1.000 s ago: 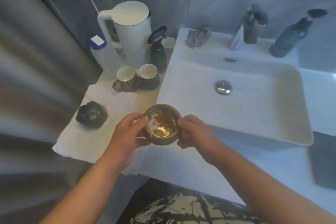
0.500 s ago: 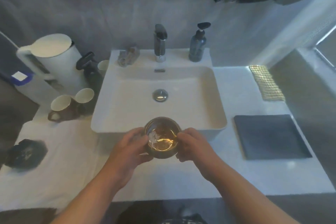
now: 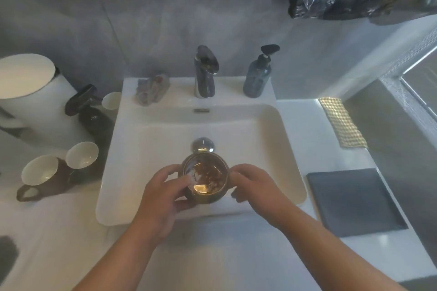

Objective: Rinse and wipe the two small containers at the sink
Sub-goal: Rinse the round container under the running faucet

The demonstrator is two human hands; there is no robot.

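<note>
A small round gold-toned container (image 3: 205, 178), shiny inside with white specks, is held over the front part of the white sink (image 3: 287, 146). My left hand (image 3: 163, 194) grips its left side, fingers curled round the wall and thumb near the rim. My right hand (image 3: 253, 185) holds the right side with its fingertips. A dark second container (image 3: 7, 251) lies at the far left edge, mostly cut off. The chrome tap (image 3: 205, 71) stands behind the basin; no water shows.
Left of the sink stand two dark mugs with pale insides (image 3: 40, 176), a white kettle (image 3: 28, 99) and a dark spray bottle (image 3: 89, 111). A soap pump bottle (image 3: 257, 73) stands beside the tap. A grey cloth (image 3: 352, 201) and a gold mesh sponge (image 3: 341, 123) lie on the right counter.
Both hands carried the gold container from the white towel at the left counter to above the sink basin. The camera swung right and now faces the tap.
</note>
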